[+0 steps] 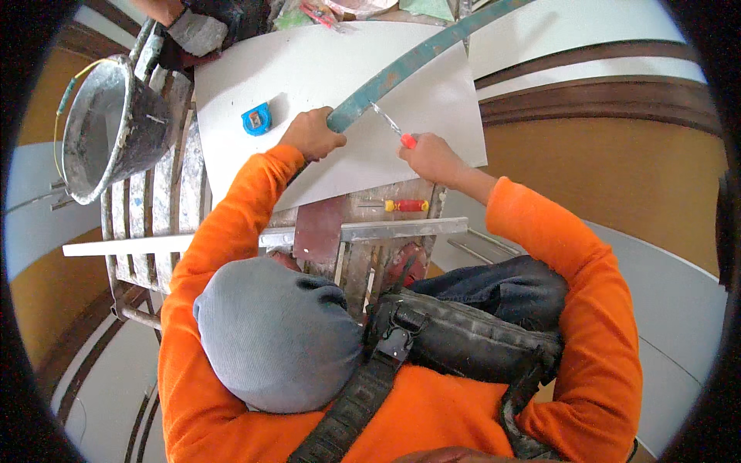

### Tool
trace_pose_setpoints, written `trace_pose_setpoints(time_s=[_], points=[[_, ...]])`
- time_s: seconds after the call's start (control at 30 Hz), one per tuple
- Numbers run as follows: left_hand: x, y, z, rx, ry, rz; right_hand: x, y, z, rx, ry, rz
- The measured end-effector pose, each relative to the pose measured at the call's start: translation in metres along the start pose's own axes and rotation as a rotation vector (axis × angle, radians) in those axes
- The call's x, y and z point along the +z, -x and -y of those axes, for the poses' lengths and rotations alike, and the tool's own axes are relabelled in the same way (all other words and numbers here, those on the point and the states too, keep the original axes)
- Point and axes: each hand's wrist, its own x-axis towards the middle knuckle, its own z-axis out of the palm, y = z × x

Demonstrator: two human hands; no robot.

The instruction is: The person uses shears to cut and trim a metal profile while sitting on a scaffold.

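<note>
My left hand (pixel 315 135) grips a long, scuffed teal strip (pixel 401 65) that runs diagonally across a white board (pixel 251 65) to the top right. My right hand (pixel 424 154) is closed on a red-handled tool (pixel 407 140), whose narrow silver end touches or nearly touches the strip's lower edge; I cannot tell its exact kind. A blue tape measure (pixel 256 119) lies on the board left of my left hand. Below the board, a red-and-yellow screwdriver (pixel 405 206) rests on the worn wooden slats.
A dirty bucket (pixel 139 150) is on the paint-spattered slats at left. A long pale bar (pixel 123 246) crosses them near me, by a maroon piece (pixel 316 231). Another person's grey-gloved hand (pixel 197 31) is at top left. Assorted items (pixel 324 15) lie behind the board.
</note>
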Motion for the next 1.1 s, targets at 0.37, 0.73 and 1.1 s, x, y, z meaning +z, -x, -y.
trace_pose_setpoints(time_s=[0.37, 0.73, 1.1], points=[[-0.024, 0.0, 0.017, 0.014, 0.34, 0.14, -0.002, 0.012, -0.033, 0.06, -0.205, 0.263], [-0.016, 0.007, 0.014, 0.083, 0.179, 0.095, -0.028, 0.009, 0.027, 0.243, -0.441, 0.301], [-0.007, 0.02, -0.003, 0.104, -0.187, -0.053, -0.008, -0.005, 0.005, 0.07, -0.137, 0.093]])
